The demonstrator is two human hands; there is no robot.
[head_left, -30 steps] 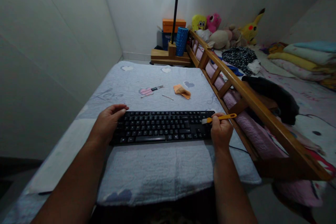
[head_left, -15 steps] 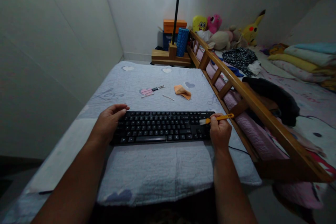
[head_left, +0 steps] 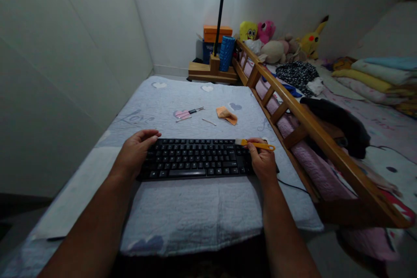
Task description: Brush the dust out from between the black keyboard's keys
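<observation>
A black keyboard (head_left: pixel 192 158) lies across the padded cloth in front of me. My left hand (head_left: pixel 134 151) grips its left end, the thumb near the top corner and the fingers curled along the edge. In my right hand (head_left: pixel 263 163) is a small brush (head_left: pixel 264 146) with a yellow handle, pinched between thumb and fingers. Its pale bristles point left, at the keyboard's upper row near the navigation keys. That hand covers much of the number pad. A thin cable (head_left: pixel 293 186) runs out from beneath the right side.
Beyond the keyboard lie a folded orange cloth (head_left: pixel 226 115), a cotton swab (head_left: pixel 209 121) and tweezers (head_left: pixel 197 110) beside a pink item (head_left: pixel 182 115). A wooden bed rail (head_left: pixel 289 100) borders the right side. A blue foam roller (head_left: pixel 226 54) stands at the back.
My right hand and the brush have moved left and slightly up, from the navigation keys to the keyboard's upper row. My left hand has stayed in place.
</observation>
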